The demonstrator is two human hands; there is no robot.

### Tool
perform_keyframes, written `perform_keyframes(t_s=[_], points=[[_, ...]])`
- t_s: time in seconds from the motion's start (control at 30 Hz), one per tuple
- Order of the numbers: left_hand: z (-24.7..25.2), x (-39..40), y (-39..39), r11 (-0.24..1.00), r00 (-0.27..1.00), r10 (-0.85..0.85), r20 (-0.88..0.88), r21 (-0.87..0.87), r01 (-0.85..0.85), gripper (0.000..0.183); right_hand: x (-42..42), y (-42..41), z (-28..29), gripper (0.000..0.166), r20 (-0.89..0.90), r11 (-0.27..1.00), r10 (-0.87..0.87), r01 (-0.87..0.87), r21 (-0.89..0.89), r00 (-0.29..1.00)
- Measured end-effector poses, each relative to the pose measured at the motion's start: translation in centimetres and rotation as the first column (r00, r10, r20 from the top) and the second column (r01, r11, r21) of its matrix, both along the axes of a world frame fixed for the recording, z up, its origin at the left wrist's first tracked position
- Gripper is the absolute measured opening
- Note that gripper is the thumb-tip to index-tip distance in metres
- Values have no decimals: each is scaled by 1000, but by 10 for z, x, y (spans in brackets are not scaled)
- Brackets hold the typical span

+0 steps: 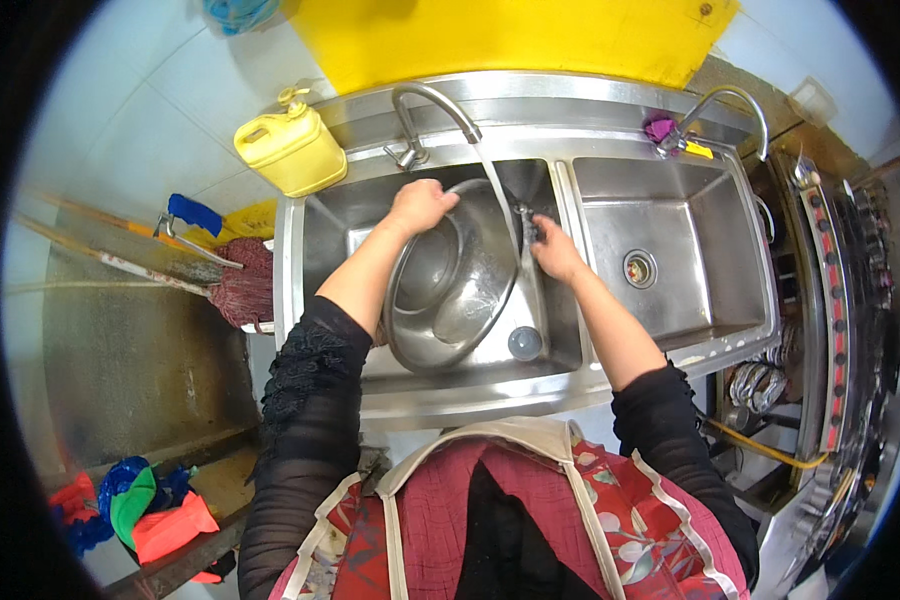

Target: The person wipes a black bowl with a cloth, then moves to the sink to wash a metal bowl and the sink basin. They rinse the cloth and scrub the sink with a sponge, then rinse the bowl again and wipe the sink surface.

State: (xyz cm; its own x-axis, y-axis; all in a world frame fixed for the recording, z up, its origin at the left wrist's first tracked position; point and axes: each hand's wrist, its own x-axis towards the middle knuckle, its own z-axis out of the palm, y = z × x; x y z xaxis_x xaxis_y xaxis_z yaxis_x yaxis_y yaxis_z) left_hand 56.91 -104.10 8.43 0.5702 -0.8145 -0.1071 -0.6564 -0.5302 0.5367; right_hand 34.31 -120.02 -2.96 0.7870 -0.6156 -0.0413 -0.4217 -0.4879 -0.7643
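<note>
My left hand (422,206) is closed on the upper rim of a large stainless steel basin (487,259), which stands tilted in the left sink bowl (330,232). Water (501,187) runs from the left gooseneck faucet (439,105) down at the basin's right side. My right hand (559,251) is just right of that stream, its fingers curled towards the basin. Something small and dark shows at its fingertips, too blurred to name. A round drain cover (525,343) lies on the sink floor below the basin.
A yellow plastic jug (292,150) stands at the back left corner. To the right are a second sink bowl (675,262), another faucet (727,97) and a purple cloth (658,130). A mop (244,285) leans at left. A stove (825,300) lines the right side.
</note>
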Motion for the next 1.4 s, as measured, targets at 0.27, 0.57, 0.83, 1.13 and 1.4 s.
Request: perform_keyframes(t_s=[0.27, 0.57, 0.83, 1.13, 1.4], points=[[-5, 0, -3, 931, 563, 240, -791, 23, -364, 15, -17, 129, 113, 45, 294, 712, 394, -491, 502, 871], [31, 48, 41, 905, 718, 197, -668, -157, -395, 28, 3, 82, 128, 25, 111, 898, -84, 27, 439, 990], [-129, 36, 195, 844, 853, 414, -317, 485, -229, 38, -12, 82, 127, 23, 183, 778, -297, 127, 616, 937], [-275, -19, 241, 853, 909, -127, 398, 511, -105, 31, 9, 99, 135, 30, 244, 583, -383, 28, 812, 891], [-87, 53, 222, 912, 557, 301, -774, 64, -405, 8, 95, 151, 77, 55, 233, 693, -184, -42, 720, 955]])
